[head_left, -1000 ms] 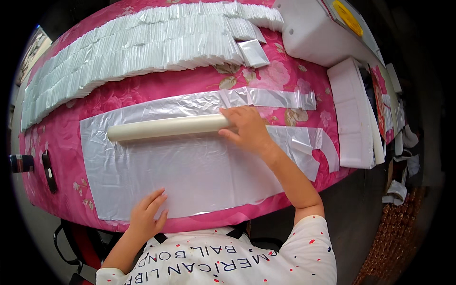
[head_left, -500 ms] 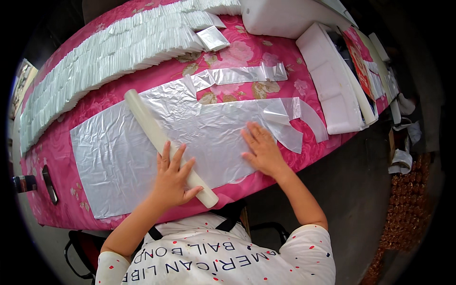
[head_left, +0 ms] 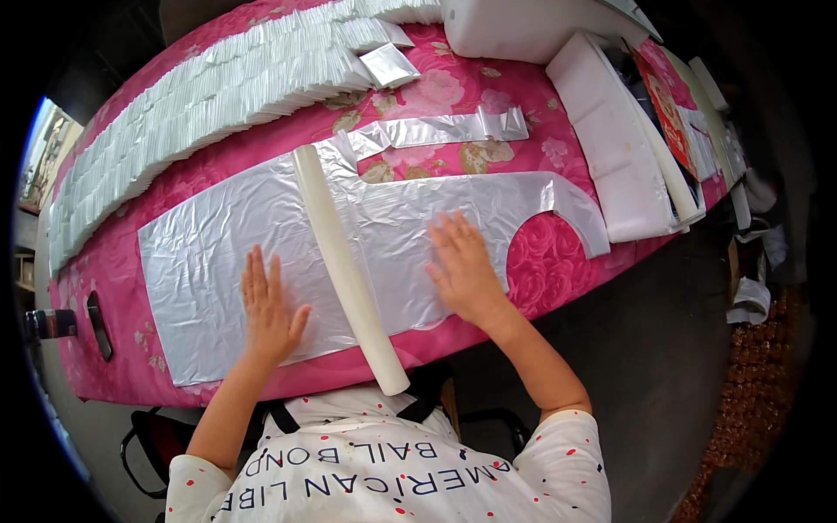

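Observation:
A thin white plastic disposable apron (head_left: 209,270) lies spread across the pink floral tablecloth, its neck loop curving round at the right and a tie strip reaching out at the far side. Across its middle rests a long pale roller tube (head_left: 344,279), whose near end sticks out past the table edge. My left hand (head_left: 268,309) is flat on or just over the plastic, left of the tube, with fingers stretched. To the right of the tube, my right hand (head_left: 464,270) is likewise outspread at the sheet. Neither hand grips anything.
Dense rows of folded white plastic packets (head_left: 218,96) fill the far left, with a single packet (head_left: 390,66) at their end. White foam boxes (head_left: 602,131) stand at the far right. A dark phone-like object (head_left: 99,326) and a dark jar (head_left: 54,323) are at the left edge.
The tube's far end has swung right, and my left hand has come off it toward the left. The folded flap near the neck loop now lies flat. My right hand shifted slightly left.

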A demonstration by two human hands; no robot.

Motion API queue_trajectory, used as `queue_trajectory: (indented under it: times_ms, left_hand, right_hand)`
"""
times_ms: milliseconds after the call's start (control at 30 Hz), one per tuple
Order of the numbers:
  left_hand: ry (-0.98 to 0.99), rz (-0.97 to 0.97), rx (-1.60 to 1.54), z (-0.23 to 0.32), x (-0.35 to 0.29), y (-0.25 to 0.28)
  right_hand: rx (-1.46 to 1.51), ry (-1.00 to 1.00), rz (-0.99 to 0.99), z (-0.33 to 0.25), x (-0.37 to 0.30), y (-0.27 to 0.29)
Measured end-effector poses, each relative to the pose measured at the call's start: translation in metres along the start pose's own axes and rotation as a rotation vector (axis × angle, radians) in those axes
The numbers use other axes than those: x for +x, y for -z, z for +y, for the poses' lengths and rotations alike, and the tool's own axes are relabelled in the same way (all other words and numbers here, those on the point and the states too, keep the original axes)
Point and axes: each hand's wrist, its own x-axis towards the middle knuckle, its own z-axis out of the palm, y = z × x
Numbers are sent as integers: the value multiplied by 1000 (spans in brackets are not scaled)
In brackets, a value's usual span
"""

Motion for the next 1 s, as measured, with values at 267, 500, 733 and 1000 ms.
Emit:
queue_trajectory:
  times_ms: [267,500,733,1000]
  left_hand:
    - [204,-125,244,-50,-24,23]
    - [218,-92,264,-90,-51,41]
    - [190,-78,259,-92,-51,41]
    - [180,-87,297,-92,-52,42]
  right_hand:
    - [-8,54,-134,-50,14,-44]
    - [-34,62,-134,-51,20,-46]
    - [-236,-122,27,34,22,-13]
    - [-366,-392,276,152,-17,38]
